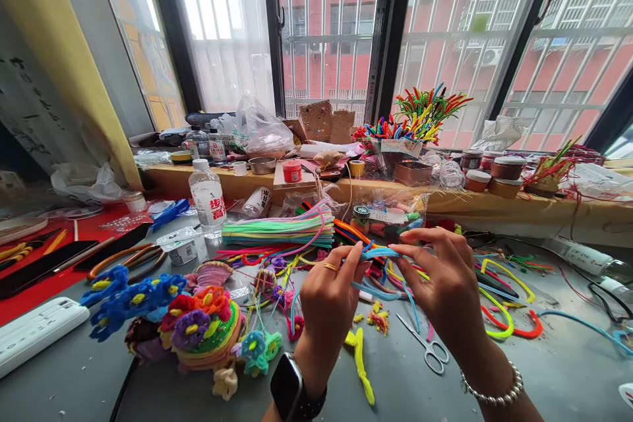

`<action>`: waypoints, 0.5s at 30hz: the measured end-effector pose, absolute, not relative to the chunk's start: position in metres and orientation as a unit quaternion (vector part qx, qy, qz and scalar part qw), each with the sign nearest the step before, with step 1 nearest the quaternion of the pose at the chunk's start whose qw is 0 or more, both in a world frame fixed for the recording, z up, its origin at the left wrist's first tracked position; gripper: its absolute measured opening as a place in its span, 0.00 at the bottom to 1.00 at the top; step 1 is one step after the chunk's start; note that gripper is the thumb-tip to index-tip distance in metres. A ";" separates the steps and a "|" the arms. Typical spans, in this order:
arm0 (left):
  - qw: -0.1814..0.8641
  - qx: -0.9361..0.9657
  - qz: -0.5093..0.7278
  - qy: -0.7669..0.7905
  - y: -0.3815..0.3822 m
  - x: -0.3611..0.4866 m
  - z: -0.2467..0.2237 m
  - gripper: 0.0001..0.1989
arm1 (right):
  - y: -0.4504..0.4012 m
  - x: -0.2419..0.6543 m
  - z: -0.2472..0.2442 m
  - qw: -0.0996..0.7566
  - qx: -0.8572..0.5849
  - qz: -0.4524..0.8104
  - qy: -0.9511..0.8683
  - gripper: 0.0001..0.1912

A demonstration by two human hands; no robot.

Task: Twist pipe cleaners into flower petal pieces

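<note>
Between my two hands, above the grey table, a bundle of light blue pipe cleaners [380, 253] is stretched sideways. My left hand [329, 297] pinches its left end between thumb and fingertips. At the right end, my right hand [442, 283] grips it with thumb and forefinger. Loose blue ends hang down below the bundle. Under the hands lie a bent yellow pipe cleaner piece [362, 362], small yellow and red scraps [378, 318] and silver scissors [426, 344] with closed-looking blades.
Pipe cleaner flowers [198, 330] cluster at left, near a white power strip [42, 330]. Behind stand a pastel pipe cleaner bundle [277, 231] and a clear bottle [206, 198]. Bent coloured pipe cleaners [509, 320] spread at right. Jars [505, 175] line the windowsill.
</note>
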State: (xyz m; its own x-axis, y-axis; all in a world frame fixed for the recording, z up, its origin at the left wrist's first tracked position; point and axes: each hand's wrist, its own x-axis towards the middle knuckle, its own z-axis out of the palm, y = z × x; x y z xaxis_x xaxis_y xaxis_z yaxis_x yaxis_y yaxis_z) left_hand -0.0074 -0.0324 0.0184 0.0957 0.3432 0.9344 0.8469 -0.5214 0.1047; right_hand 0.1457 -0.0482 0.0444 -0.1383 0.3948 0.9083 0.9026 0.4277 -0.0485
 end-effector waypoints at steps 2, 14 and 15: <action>0.243 -0.705 -0.521 -0.416 -0.033 -0.007 0.018 0.10 | -0.049 0.146 0.045 0.462 -0.456 -0.271 -0.711 0.05; 0.217 -0.689 -0.533 -0.441 -0.032 -0.007 0.016 0.04 | -0.046 0.149 0.044 0.480 -0.467 -0.196 -0.716 0.08; 0.216 -0.682 -0.535 -0.450 -0.031 -0.007 0.016 0.04 | -0.046 0.149 0.045 0.477 -0.469 -0.157 -0.726 0.10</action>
